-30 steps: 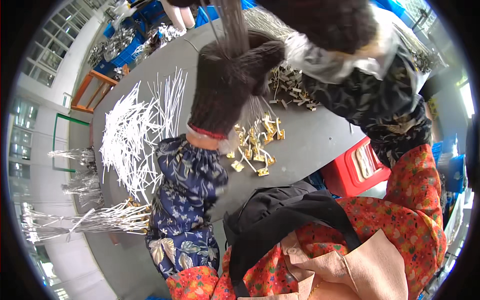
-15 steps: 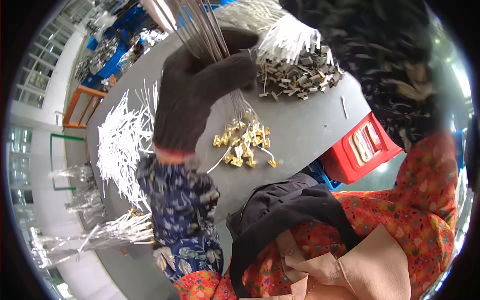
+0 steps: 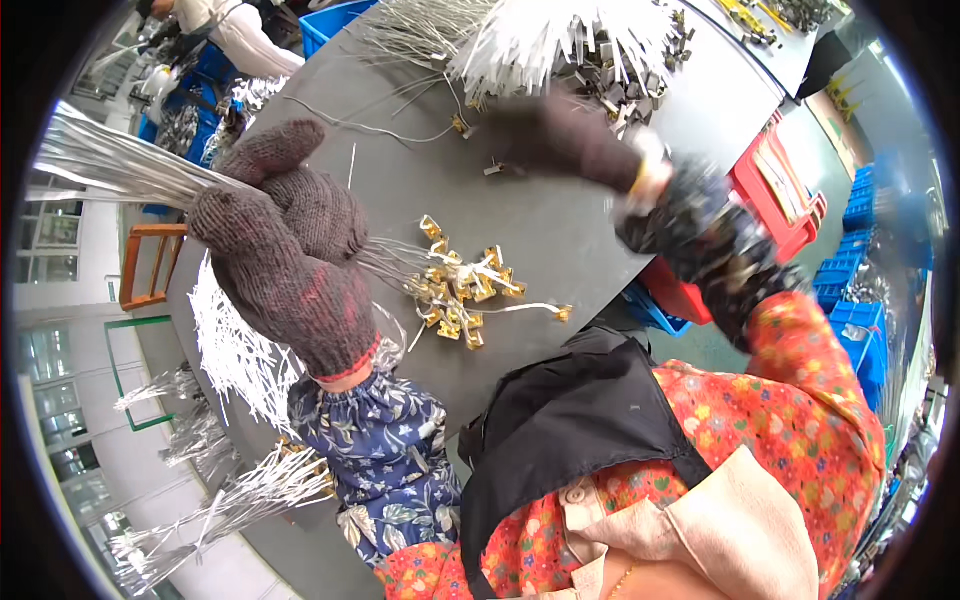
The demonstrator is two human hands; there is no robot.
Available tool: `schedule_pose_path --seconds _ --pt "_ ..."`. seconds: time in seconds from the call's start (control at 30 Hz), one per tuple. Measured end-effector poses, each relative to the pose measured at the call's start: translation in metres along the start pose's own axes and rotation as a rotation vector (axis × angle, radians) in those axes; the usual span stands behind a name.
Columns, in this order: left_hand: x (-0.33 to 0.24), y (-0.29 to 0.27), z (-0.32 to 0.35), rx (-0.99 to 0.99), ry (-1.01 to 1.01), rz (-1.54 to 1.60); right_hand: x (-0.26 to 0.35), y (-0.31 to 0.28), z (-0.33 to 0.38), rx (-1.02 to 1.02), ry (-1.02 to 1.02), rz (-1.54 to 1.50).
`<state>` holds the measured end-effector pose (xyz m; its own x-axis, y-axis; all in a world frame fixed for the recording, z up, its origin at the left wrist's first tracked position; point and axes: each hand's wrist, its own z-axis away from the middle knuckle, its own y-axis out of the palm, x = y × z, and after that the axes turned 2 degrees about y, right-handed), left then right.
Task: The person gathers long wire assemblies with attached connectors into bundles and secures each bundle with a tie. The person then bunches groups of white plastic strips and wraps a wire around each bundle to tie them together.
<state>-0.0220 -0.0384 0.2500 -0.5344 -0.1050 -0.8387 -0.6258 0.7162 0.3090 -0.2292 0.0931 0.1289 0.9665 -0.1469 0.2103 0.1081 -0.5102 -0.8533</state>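
My left hand (image 3: pixel 290 225), in a dark knitted glove, is closed around a bundle of thin grey wires (image 3: pixel 120 165). At the near end of that bundle, gold-coloured metal terminals (image 3: pixel 470 285) spread out over the grey table. My right hand (image 3: pixel 560 135), gloved too and smeared by motion, is at the near edge of a pile of wires with white sleeves (image 3: pixel 560 50) and boxy grey end pieces (image 3: pixel 625 85). One loose wire (image 3: pixel 370 130) with a gold end lies just left of the right hand; whether the fingers touch it cannot be made out.
Many white strips (image 3: pixel 235 335) lie along the table's left side, with a tied wire bundle (image 3: pixel 240 505) nearer me. A red bin (image 3: pixel 770 190) stands off the table's right edge, and blue crates (image 3: pixel 860 270) are farther right. Another person (image 3: pixel 230 35) is at the far left.
My left hand has moved left and nearer with the wire bundle, which now points left. My right arm has come into plain view, its hand by the far pile. A loose wire now shows there.
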Motion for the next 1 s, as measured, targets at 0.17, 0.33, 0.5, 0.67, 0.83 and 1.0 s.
schedule_pose_path --seconds 0.17,0.33,0.5,0.67,0.83,1.0 --pt "0.009 0.003 0.0 0.09 -0.005 -0.008 0.064 0.097 0.104 0.543 0.778 -0.682" --pt "0.008 -0.027 0.001 0.238 -0.017 0.166 0.049 0.233 0.15 0.661 1.045 -0.887" --pt "-0.018 -0.035 -0.019 0.309 -0.057 0.304 0.066 0.119 0.122 0.214 1.131 -1.512" --pt "-0.015 -0.042 -0.01 0.55 -0.091 0.377 0.088 0.108 0.139 0.4 0.785 -1.014" --pt "-0.011 -0.036 0.007 0.571 -0.035 0.247 0.07 0.12 0.136 0.388 0.553 -0.755" --pt "-0.019 -0.034 0.011 0.632 -0.119 0.235 0.059 0.157 0.078 0.347 0.284 -0.772"
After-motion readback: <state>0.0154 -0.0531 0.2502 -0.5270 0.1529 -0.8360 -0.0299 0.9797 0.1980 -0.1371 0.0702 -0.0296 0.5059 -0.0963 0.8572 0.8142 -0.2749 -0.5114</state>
